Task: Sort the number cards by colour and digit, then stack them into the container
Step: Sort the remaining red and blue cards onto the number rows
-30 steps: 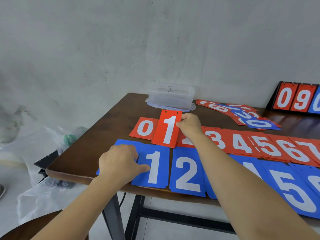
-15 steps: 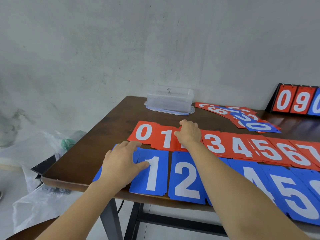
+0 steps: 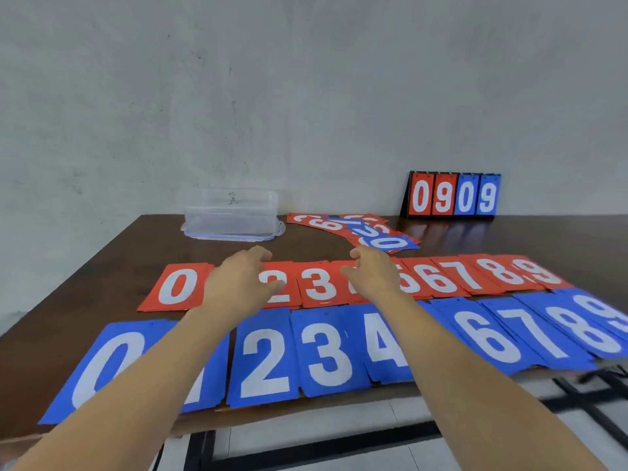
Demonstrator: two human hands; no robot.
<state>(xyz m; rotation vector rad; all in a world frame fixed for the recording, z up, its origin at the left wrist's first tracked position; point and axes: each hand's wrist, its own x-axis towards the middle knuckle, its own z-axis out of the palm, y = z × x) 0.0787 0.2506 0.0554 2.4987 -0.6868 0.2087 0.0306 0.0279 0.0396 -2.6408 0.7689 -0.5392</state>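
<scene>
Left hand (image 3: 234, 283): stretched forward over the red row, between the red 0 card (image 3: 176, 287) and the red 2 card (image 3: 276, 283). Fingers (image 3: 261, 254) loosely extended and slightly apart, thumb pointing toward the red 2; nothing held. Contact with the cards below cannot be determined.
Right hand (image 3: 373, 275): stretched forward over the red row, just right of the red 3 card (image 3: 317, 283), covering the card there. Fingers (image 3: 360, 253) relaxed and lightly bent, gripping nothing.
Red row (image 3: 465, 275): flat on the table (image 3: 102, 283), digits ascending left to right, cards overlapping toward 9.
Blue row (image 3: 326, 351): along the near table edge, 0 at left through 9 at right; both forearms cross it and hide parts of it.
Unsorted pile (image 3: 339, 224): mixed red and blue cards, lying behind the red row, right of the container.
Container (image 3: 231, 215): clear plastic, rectangular, at the far edge near the wall; no cards visible inside.
Scoreboard stand (image 3: 453, 195): upright at the far right, showing 0 9 in red and 0 9 in blue.
</scene>
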